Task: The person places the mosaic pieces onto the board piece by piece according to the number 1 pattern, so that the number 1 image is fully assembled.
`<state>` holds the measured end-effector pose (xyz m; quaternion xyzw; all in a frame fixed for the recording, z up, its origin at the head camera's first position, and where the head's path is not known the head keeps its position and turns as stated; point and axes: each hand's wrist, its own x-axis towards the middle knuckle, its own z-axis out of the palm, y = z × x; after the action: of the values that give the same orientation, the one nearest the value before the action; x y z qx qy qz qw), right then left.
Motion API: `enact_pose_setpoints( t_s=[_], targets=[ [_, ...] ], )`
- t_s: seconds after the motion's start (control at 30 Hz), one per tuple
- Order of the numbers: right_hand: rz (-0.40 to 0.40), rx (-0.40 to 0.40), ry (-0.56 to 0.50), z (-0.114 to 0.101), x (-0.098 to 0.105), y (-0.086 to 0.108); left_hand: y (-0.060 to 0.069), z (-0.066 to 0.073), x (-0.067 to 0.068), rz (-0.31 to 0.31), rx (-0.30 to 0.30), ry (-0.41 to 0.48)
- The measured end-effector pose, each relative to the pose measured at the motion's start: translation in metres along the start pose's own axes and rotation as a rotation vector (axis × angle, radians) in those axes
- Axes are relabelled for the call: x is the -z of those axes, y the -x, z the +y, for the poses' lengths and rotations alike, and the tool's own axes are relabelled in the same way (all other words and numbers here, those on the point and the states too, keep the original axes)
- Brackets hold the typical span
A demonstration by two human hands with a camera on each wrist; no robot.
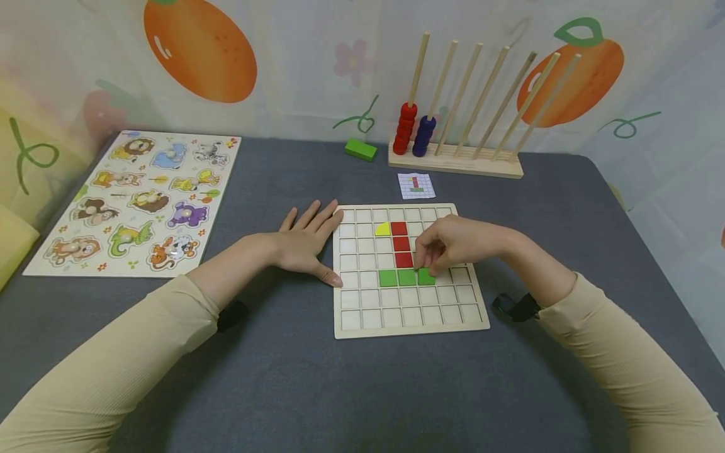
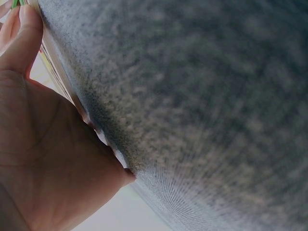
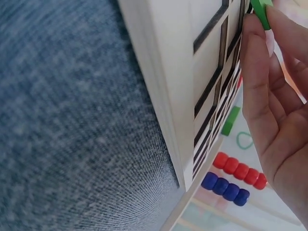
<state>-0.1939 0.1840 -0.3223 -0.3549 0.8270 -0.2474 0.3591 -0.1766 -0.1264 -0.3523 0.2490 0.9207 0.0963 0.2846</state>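
Note:
A wooden grid board (image 1: 362, 318) lies flat on the table. In its cells sit a yellow rounded tile (image 1: 383, 229), a column of red square tiles (image 1: 400, 243) and green square tiles (image 1: 387, 278) below them. My right hand (image 1: 453, 242) is over the board's right half, thumb and finger pinching a green tile (image 3: 261, 14) at the right end of the green row. Spread flat, my left hand (image 1: 303, 242) rests at the board's left edge, thumb and fingertips touching it. The left wrist view shows the palm side of that hand (image 2: 53, 144).
Behind the board lies a small pattern card (image 1: 416, 186). Farther back stand a green block (image 1: 360, 150) and a wooden peg rack (image 1: 455, 162) with red beads (image 1: 404, 129) and blue beads (image 1: 424, 136). An animal puzzle board (image 1: 130, 204) is at the left.

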Motion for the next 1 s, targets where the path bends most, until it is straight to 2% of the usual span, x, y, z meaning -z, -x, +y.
enact_pose_setpoints(
  t_s=[0.43, 1.0],
  targets=[
    [0.042, -0.030, 0.055, -0.0045, -0.0015, -0.0021, -0.0002, 0.0000, 0.0004, -0.006, 0.008, 0.009],
    [0.048, -0.018, 0.056, -0.0022, -0.0037, -0.0034, -0.0057, -0.0033, -0.0025, -0.007, 0.025, 0.004]
  ],
)
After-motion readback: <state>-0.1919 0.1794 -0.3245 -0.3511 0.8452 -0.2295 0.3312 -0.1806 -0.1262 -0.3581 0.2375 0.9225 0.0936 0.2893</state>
